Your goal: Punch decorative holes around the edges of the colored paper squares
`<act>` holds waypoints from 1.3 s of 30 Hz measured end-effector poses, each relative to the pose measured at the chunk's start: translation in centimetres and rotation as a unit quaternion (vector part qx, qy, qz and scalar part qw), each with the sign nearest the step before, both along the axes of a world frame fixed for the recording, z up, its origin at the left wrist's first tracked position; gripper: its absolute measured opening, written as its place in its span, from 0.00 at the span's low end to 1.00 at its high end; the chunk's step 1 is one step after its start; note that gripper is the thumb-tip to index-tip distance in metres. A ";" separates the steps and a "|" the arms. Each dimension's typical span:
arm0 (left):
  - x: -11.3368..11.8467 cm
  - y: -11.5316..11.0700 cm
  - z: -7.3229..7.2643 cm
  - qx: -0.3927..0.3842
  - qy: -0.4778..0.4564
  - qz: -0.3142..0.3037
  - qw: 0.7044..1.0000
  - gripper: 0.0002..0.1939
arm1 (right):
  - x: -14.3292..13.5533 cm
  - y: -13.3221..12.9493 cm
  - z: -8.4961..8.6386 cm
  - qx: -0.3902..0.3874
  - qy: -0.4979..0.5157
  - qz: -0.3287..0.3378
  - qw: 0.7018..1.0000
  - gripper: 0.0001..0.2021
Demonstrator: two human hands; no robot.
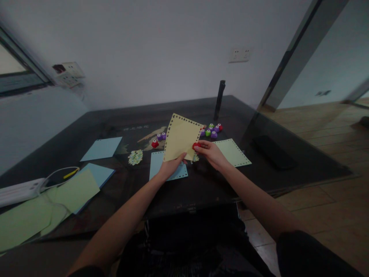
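Observation:
My left hand [172, 166] grips the lower edge of a pale yellow sheet of paper [182, 136], tilted up above the table. Small punched shapes run along several of its edges. At the sheet's right edge, my right hand [211, 153] is closed on a small red craft punch [196, 146]. Below the sheet lies a light blue sheet [155, 165] with a punched border, partly covered. To the right rests a pale green sheet [232, 152], also punched along its edges. A pile of punched-out paper bits [135, 157] sits left of my hands, and more bits show under the yellow sheet.
Several purple, green and red punches [213, 134] cluster behind my right hand; a red punch [155, 144] and two purple ones stand at left. Blue and green paper [77, 188], a white power strip [21, 191] and cable lie far left. A black post [220, 100] rises at the back.

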State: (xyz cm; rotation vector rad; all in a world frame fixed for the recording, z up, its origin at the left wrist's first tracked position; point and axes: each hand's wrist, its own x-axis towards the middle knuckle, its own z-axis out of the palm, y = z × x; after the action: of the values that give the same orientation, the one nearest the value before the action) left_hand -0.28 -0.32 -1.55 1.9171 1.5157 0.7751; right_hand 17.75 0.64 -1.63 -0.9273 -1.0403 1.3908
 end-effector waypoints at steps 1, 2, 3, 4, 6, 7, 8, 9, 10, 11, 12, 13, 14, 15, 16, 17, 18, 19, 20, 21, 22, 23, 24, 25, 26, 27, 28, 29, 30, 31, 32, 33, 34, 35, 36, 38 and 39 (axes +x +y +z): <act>0.0 0.0 0.0 0.002 -0.002 -0.001 1.000 0.21 | 0.0 0.0 0.0 0.000 0.002 0.001 1.000 0.15; 0.0 0.0 0.0 0.006 -0.005 -0.001 1.000 0.21 | 0.0 0.0 -0.1 0.001 0.003 0.003 1.000 0.15; 0.0 0.0 0.0 0.010 -0.009 -0.003 1.000 0.21 | 0.0 0.0 -0.1 0.002 0.002 0.004 1.000 0.15; 0.0 0.0 -0.1 0.013 -0.012 -0.005 1.000 0.21 | 0.0 0.0 -0.1 0.003 0.000 0.006 1.000 0.14; 0.0 0.0 -0.1 0.014 -0.017 -0.006 1.000 0.21 | 0.0 0.1 -0.1 0.005 -0.004 0.008 1.000 0.14; 0.0 0.1 -0.2 0.012 -0.021 -0.006 1.000 0.21 | 0.1 0.0 -0.1 0.006 -0.005 0.009 1.000 0.14; 0.0 0.1 -0.2 0.008 -0.027 -0.006 1.000 0.21 | 0.1 0.0 -0.1 0.007 -0.005 0.010 1.000 0.15; 0.0 0.1 -0.2 0.002 -0.035 -0.006 0.999 0.20 | 0.0 0.0 -0.1 0.007 -0.005 0.010 1.000 0.15; 0.0 0.1 -0.3 -0.003 -0.044 -0.007 0.999 0.20 | 0.0 0.0 0.0 0.008 -0.004 0.008 1.000 0.15; -0.1 0.0 -0.3 -0.009 -0.053 -0.009 0.998 0.20 | 0.0 0.0 0.0 0.008 -0.004 0.007 1.000 0.15; -0.1 0.0 -0.3 -0.014 -0.062 -0.010 0.998 0.20 | 0.0 -0.1 0.1 0.008 -0.004 0.007 1.000 0.14; -0.1 0.0 -0.3 -0.018 -0.070 -0.011 0.997 0.19 | 0.0 -0.1 0.1 0.008 -0.004 0.006 1.000 0.14; -0.1 -0.1 -0.2 -0.020 -0.076 -0.012 0.997 0.19 | 0.0 -0.1 0.1 0.008 -0.003 0.007 1.000 0.14; 0.0 -0.1 -0.2 -0.020 -0.081 -0.015 0.996 0.19 | 0.0 -0.1 0.1 0.008 -0.003 0.008 1.000 0.13; 0.0 -0.1 -0.2 -0.020 -0.083 -0.017 0.996 0.19 | -0.1 -0.1 0.1 0.009 -0.003 0.009 1.000 0.13; 0.0 -0.1 -0.1 -0.021 -0.084 -0.019 0.996 0.19 | -0.1 -0.1 0.1 0.010 -0.005 0.009 1.000 0.13; 0.0 -0.2 -0.1 -0.022 -0.084 -0.021 0.996 0.19 | -0.1 -0.1 0.1 0.012 -0.007 0.008 1.000 0.13; 0.0 -0.2 0.0 -0.024 -0.084 -0.022 0.996 0.19 | -0.1 -0.1 0.1 0.012 -0.009 0.006 1.000 0.13; 0.0 -0.2 0.0 -0.026 -0.086 -0.022 0.996 0.19 | -0.1 -0.1 0.2 0.011 -0.013 0.004 1.000 0.13; 0.0 -0.2 0.1 -0.029 -0.088 -0.024 0.995 0.20 | -0.1 -0.1 0.2 0.010 -0.016 0.003 1.000 0.13; 0.0 -0.2 0.1 -0.030 -0.091 -0.027 0.995 0.20 | -0.1 -0.1 0.2 0.009 -0.019 0.002 1.000 0.13; 0.0 -0.2 0.1 -0.032 -0.092 -0.029 0.995 0.20 | -0.1 -0.1 0.2 0.008 -0.021 0.001 1.000 0.13; 0.0 -0.2 0.1 -0.033 -0.091 -0.032 0.995 0.20 | -0.1 -0.1 0.2 0.008 -0.023 0.001 1.000 0.13; 0.0 -0.3 0.2 -0.033 -0.090 -0.034 0.995 0.20 | -0.1 -0.1 0.2 0.008 -0.023 0.000 1.000 0.13; 0.1 -0.3 0.2 -0.031 -0.089 -0.035 0.995 0.20 | -0.1 -0.1 0.2 0.009 -0.022 -0.001 1.000 0.13; 0.1 -0.3 0.3 -0.030 -0.089 -0.037 0.995 0.20 | -0.1 -0.1 0.2 0.009 -0.019 -0.002 1.000 0.13; 0.1 -0.3 0.3 -0.029 -0.090 -0.037 0.995 0.20 | -0.1 -0.1 0.2 0.009 -0.015 -0.004 1.000 0.13; 0.1 -0.3 0.3 -0.030 -0.092 -0.038 0.995 0.20 | -0.1 -0.1 0.2 0.008 -0.013 -0.005 1.000 0.13; 0.1 -0.3 0.3 -0.032 -0.095 -0.038 0.994 0.20 | -0.1 0.0 0.1 0.008 -0.013 -0.006 1.000 0.13; 0.1 -0.3 0.3 -0.034 -0.096 -0.037 0.994 0.20 | -0.1 0.0 0.1 0.008 -0.013 -0.007 1.000 0.13; 0.1 -0.3 0.2 -0.036 -0.097 -0.037 0.994 0.20 | -0.1 0.0 0.1 0.010 -0.016 -0.009 1.000 0.13; 0.1 -0.2 0.1 -0.036 -0.098 -0.038 0.994 0.20 | -0.1 0.0 0.1 0.013 -0.020 -0.012 1.000 0.13; 0.1 -0.2 0.0 -0.036 -0.098 -0.039 0.994 0.19 | -0.1 0.0 0.1 0.015 -0.023 -0.014 1.000 0.13; 0.1 -0.1 -0.1 -0.036 -0.098 -0.040 0.994 0.19 | -0.2 0.0 0.2 0.017 -0.025 -0.017 0.999 0.13; 0.0 -0.1 -0.1 -0.036 -0.099 -0.040 0.994 0.19 | -0.2 -0.1 0.2 0.018 -0.026 -0.020 0.999 0.13; 0.1 -0.1 -0.1 -0.036 -0.100 -0.039 0.994 0.18 | -0.2 -0.1 0.2 0.018 -0.027 -0.025 0.999 0.13; 0.1 -0.2 -0.1 -0.035 -0.101 -0.037 0.994 0.18 | -0.2 -0.1 0.2 0.018 -0.027 -0.027 0.999 0.14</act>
State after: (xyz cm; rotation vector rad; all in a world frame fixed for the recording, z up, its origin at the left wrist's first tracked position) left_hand -0.20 -0.50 -1.63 1.7747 1.3238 0.8443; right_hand 17.54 0.57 -1.46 -0.9647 -1.0696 1.3044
